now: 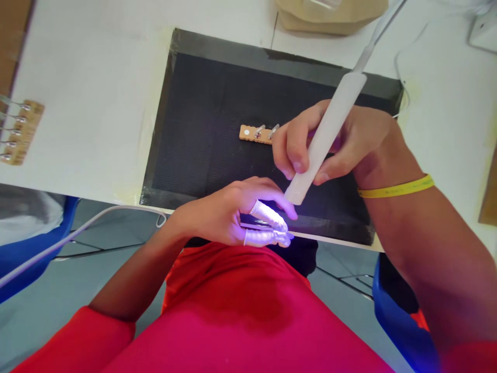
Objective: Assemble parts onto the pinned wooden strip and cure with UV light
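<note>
My right hand [359,142] is closed around a white wand-shaped UV lamp [333,127], which slants down to the left with its cable leaving the top. Purple light from its lower end falls on my left hand [229,207]. White finger cots [267,213] cover the thumb and index finger of that hand, and their tips are pinched together near the table's front edge. A thin shiny strip shows between those two fingers, but its kind is hidden by fingers and glare. Behind my hands, a small brown strip [250,133] with metal hooks lies on the black mat [202,114], partly covered by my right fingers.
At the left of the white table [97,77] lies another brown strip [23,132] holding several metal pieces. A tan paper container [334,20] stands at the back, and a white box [484,31] at the back right. Blue chairs [399,311] flank me; a white cable [77,233] crosses at left.
</note>
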